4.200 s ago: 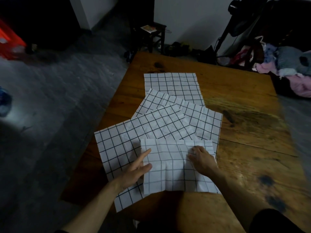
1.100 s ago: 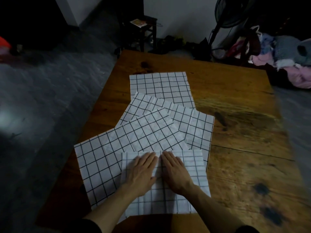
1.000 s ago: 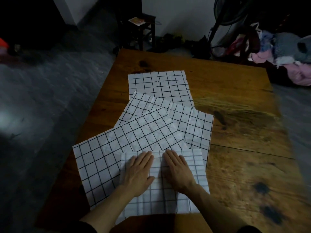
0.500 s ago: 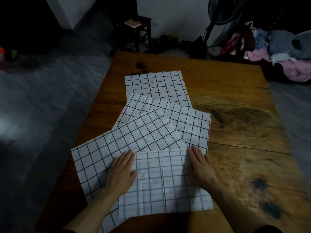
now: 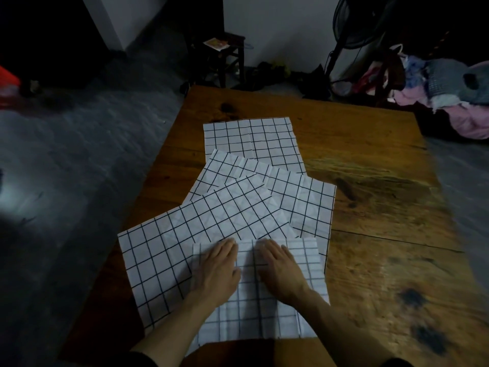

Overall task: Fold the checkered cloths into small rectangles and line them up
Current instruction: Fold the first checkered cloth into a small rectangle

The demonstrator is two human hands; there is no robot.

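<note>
Several white cloths with black grid lines overlap in a fan on the wooden table [image 5: 383,207]. Nearest me lies a paler cloth [image 5: 307,263] with faint lines, on top of a larger one [image 5: 164,258] that juts over the table's left edge. A third cloth [image 5: 304,205] lies behind, and the farthest cloth [image 5: 251,141] lies square to the table. My left hand [image 5: 215,268] and my right hand [image 5: 281,270] lie flat, side by side, pressing the middle of the nearest cloth with straight fingers.
The table's right half shows bare wood with dark knots [image 5: 410,298]. A dark stool [image 5: 227,56] stands past the far edge on the grey floor. A fan stand [image 5: 341,43] and a heap of clothes [image 5: 447,94] sit at the back right.
Half a second ago my hands were spread at the nearest cloth's left and right sides; now they have come back together at its middle. The cloths have not shifted.
</note>
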